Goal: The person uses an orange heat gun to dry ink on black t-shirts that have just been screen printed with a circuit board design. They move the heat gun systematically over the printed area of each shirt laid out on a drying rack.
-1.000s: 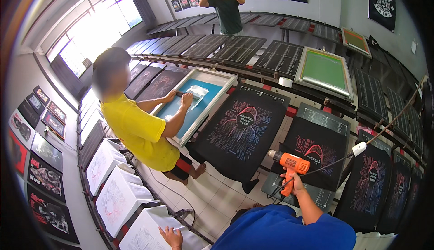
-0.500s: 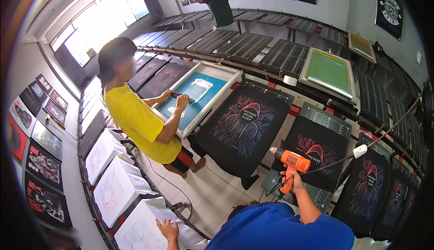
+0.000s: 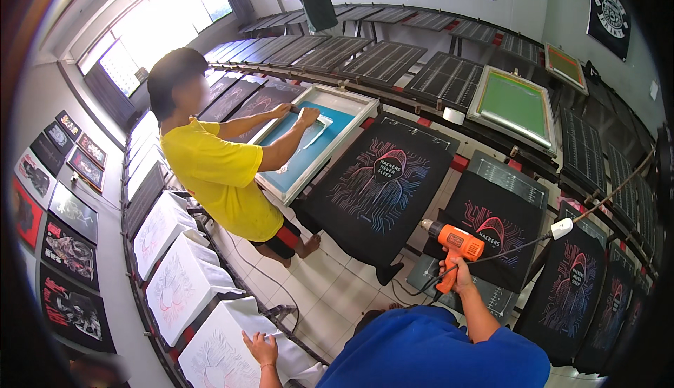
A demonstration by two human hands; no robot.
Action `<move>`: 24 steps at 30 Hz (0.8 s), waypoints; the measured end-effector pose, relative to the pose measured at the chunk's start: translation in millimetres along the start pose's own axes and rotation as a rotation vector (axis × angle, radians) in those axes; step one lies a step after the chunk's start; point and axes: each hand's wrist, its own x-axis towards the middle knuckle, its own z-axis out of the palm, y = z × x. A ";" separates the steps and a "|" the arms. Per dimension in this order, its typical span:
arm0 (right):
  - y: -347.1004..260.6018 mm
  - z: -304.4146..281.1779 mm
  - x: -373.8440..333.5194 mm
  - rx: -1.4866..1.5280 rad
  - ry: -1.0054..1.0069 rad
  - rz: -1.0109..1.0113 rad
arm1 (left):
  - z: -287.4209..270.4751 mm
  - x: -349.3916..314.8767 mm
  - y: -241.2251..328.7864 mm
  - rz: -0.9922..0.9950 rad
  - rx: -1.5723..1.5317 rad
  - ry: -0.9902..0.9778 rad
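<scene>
Your right hand (image 3: 458, 276) is closed around the handle of the orange gun (image 3: 460, 242); the fingers wrap it and the grip looks firm. The gun is in front of you, a little to your right, with its nozzle pointing to the left. In the view it covers a part of the smaller black shirt (image 3: 519, 230), which lies on a board with a red and blue print. How high the gun is above this shirt, I cannot tell. A dark cord (image 3: 502, 253) passes near your right hand and goes up to a white plug (image 3: 561, 228) at the right.

Your left hand (image 3: 262, 350) is at the lower left, over the nearest white shirt (image 3: 217, 360). Its fingers are spread and slightly bent, and nothing is seen inside the grasp. It seems to rest on the cloth, but I cannot tell how firmly it touches.

Between your two sides, farther forward, the bigger black shirt (image 3: 386, 184) lies on its board, and its lower edge hangs down. To the left of it, a co-worker in yellow (image 3: 214, 177) leans over a blue screen (image 3: 286, 193), both hands on a dark bar (image 3: 294, 110). A green screen (image 3: 511, 110) lies beyond, to the right.
</scene>
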 end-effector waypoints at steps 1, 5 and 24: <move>0.3 0.4 0.4 0.001 0.002 0.003 | 0.8 -0.1 -0.9 0.002 0.002 0.004; -1.2 2.9 -0.3 0.004 0.008 0.014 | 2.0 0.2 -2.4 0.007 0.013 0.000; -3.9 7.6 -0.7 0.010 0.029 0.027 | -2.1 2.1 2.2 0.007 0.010 -0.001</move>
